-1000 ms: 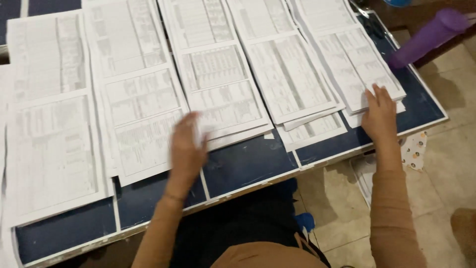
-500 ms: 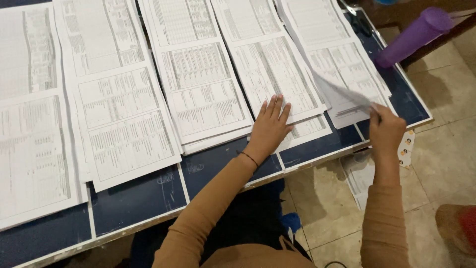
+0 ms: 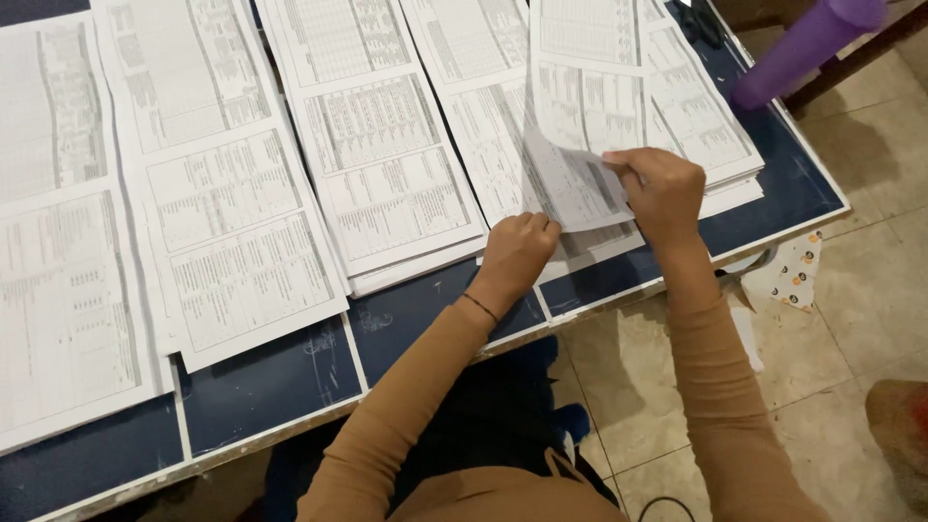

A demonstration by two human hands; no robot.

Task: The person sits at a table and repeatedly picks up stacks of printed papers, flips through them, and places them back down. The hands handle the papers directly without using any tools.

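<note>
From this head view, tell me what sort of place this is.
Probably a home or small-shop worktable for sorting paperwork: long printed sheets in overlapping rows on a dark blue table, over a tiled floor.

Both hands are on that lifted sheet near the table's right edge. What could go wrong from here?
The right hand pinches only a corner of the lifted sheet, so it might crease or tear. The left hand rests on the stack beneath; a tug could drag lower pages askew. That stack lies near the table edge, so loose pages may slip off.

A dark blue worktop (image 3: pixel 261 387) with white dividing lines stands on a beige tiled floor (image 3: pixel 870 280), a purple cylinder (image 3: pixel 807 43) beside its far corner.
</note>
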